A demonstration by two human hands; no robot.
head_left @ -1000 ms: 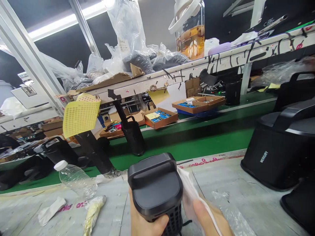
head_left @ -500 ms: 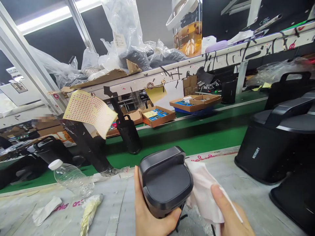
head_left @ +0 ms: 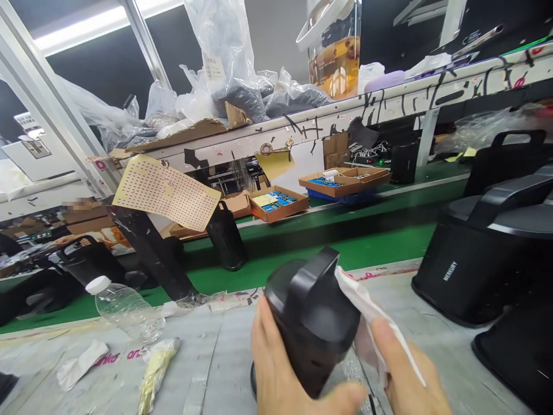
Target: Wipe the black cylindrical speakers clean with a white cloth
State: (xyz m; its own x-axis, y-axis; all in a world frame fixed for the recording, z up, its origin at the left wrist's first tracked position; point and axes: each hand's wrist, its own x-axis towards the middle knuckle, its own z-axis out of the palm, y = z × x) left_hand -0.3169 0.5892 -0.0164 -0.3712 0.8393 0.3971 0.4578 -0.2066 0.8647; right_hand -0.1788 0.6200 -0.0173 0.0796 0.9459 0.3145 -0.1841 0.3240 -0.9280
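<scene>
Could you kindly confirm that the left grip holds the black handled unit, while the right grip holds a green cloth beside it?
Not quite: the cloth is white, not green, as the head view shows. The left grip does hold the black handled unit, and the right grip holds the cloth beside it.

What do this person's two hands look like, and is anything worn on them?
The left hand and right hand are ordinary human hands, with no gloves, rings or markings visible. No sleeves show in the picture, and blur hides finer detail.
</scene>
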